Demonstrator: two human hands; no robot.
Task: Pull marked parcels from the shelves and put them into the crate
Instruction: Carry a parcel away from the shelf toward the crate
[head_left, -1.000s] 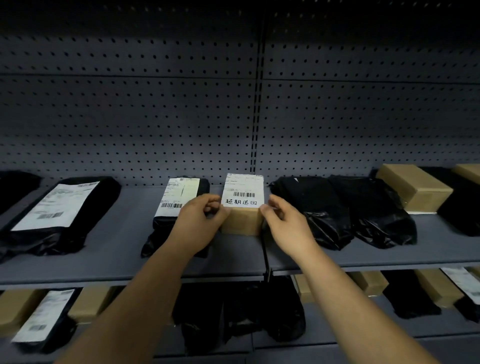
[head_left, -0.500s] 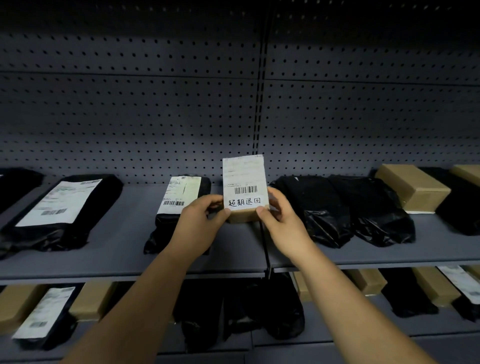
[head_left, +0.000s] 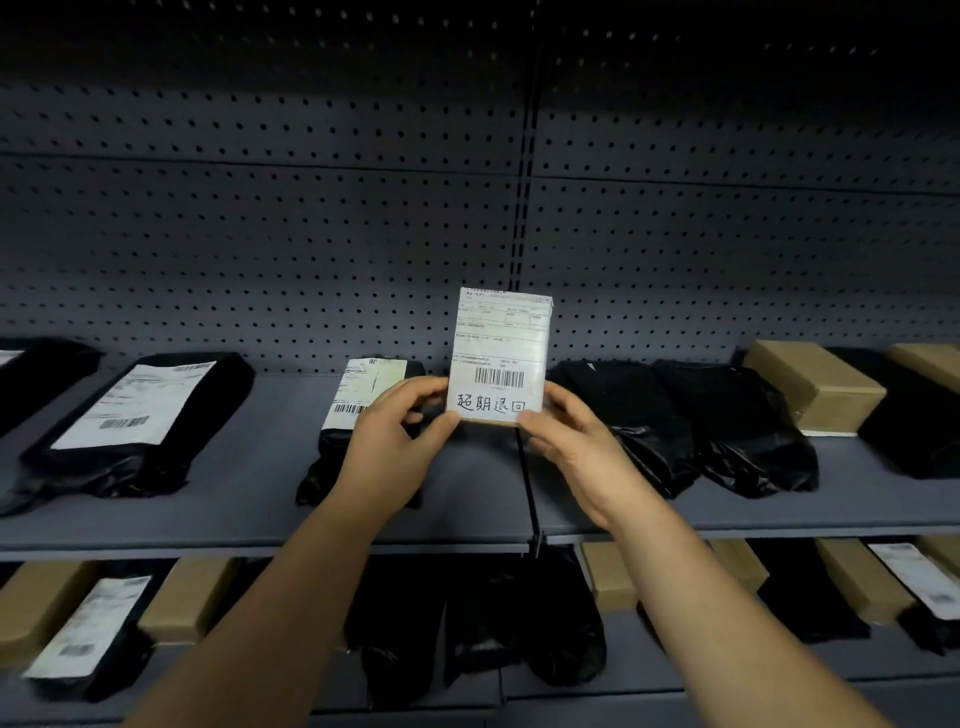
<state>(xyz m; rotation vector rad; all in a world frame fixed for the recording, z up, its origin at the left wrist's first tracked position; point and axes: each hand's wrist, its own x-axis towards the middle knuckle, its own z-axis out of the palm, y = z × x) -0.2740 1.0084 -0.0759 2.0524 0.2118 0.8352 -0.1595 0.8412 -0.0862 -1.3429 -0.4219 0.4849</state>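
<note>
Your left hand and right hand pinch the marked cardboard parcel upright between them, lifted off the shelf. It looks pulled; next, carry it to the crate, which is out of view.

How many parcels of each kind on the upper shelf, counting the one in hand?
Black bags: 6
Brown boxes on the shelf: 2
Held box: 1
Total: 9
</note>
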